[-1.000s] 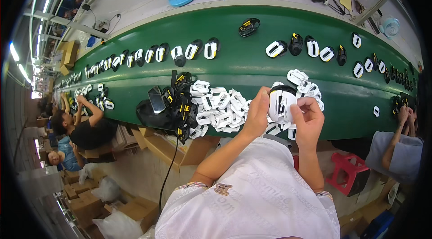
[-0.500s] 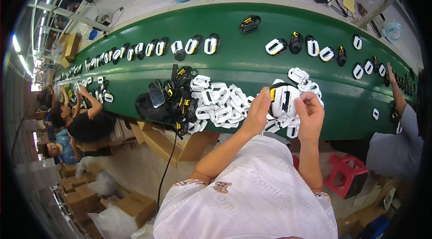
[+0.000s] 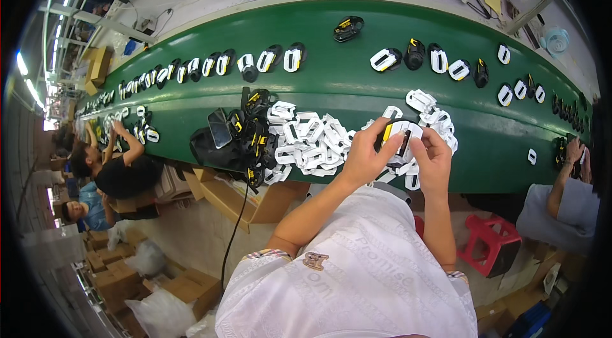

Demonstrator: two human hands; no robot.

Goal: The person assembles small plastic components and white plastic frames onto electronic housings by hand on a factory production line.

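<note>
Between my two hands, over the near side of the green conveyor belt, is a black-and-yellow device with a white oval cover [image 3: 413,129]. My left hand [image 3: 368,158] grips its left side, and my right hand [image 3: 435,163] grips its right side. Both thumbs press on the middle of the white cover, partly hiding it. Loose white oval covers [image 3: 312,140] lie in a heap left of my hands, and more white covers [image 3: 440,122] lie beyond my right hand. Several black-and-yellow housings [image 3: 258,137] are piled left of the heap.
A phone [image 3: 220,129] rests on a black bag beside the housings. Devices with white covers [image 3: 293,57] stand in a row along the far side of the belt [image 3: 344,93]. Co-workers sit at left and right; a red stool [image 3: 488,245] stands behind the right edge.
My thumbs have come together onto the middle of the white cover, which now shows less. At the right, a co-worker's arm has drawn back from the belt toward the near edge.
</note>
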